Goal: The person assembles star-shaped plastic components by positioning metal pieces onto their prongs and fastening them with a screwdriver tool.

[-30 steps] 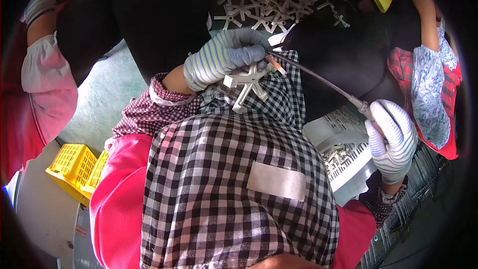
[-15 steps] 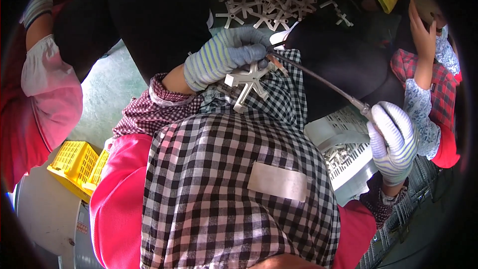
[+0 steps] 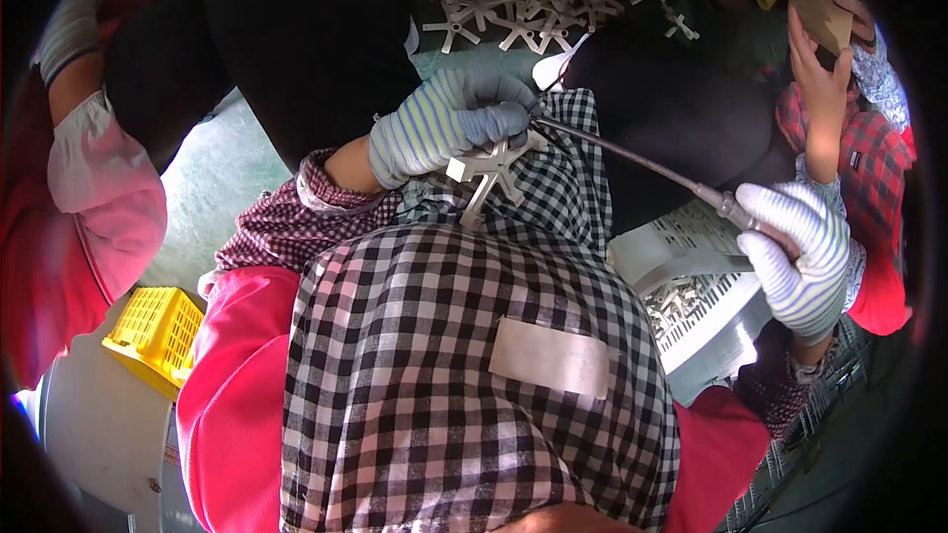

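Striped knit-gloved left hand [image 3: 449,123] has its grip clenched on a pale cross-shaped casting [image 3: 491,173], right hand [image 3: 795,257] grasping a thin metal rod [image 3: 632,160].

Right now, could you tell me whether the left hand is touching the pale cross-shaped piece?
Touching. The head view shows the gloved left hand closed over the top of the pale cross-shaped piece, whose arms stick out just below the fingers, no gap between.
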Motion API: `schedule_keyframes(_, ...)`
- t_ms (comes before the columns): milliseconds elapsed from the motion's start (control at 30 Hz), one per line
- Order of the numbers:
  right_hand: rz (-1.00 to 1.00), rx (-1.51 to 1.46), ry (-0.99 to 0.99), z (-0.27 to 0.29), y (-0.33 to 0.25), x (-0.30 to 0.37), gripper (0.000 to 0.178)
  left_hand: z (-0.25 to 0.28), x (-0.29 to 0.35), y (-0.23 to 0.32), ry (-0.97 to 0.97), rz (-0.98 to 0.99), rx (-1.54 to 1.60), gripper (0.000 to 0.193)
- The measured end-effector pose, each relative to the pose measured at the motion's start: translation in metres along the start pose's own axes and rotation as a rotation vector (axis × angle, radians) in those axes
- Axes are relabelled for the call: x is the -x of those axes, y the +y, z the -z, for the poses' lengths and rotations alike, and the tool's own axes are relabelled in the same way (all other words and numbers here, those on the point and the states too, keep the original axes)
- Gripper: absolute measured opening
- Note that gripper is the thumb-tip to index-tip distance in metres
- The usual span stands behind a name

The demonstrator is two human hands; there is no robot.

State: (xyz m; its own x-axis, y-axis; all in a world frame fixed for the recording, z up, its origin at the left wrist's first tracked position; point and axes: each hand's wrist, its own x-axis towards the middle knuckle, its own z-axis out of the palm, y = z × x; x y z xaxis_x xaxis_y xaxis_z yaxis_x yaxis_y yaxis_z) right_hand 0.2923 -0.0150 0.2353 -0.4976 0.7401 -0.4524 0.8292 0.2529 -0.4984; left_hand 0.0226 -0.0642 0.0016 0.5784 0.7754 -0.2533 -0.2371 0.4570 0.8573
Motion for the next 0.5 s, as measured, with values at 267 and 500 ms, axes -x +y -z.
schedule_keyframes(267,0.064,0.073,-0.120,0.010,0.000,-0.006,0.041,-0.002,-0.004,0.000,-0.042,-0.021,0.069,0.018)
schedule_keyframes(500,0.045,0.119,-0.123,0.008,-0.007,-0.004,0.038,-0.002,0.008,0.003,-0.071,0.003,0.168,0.029)
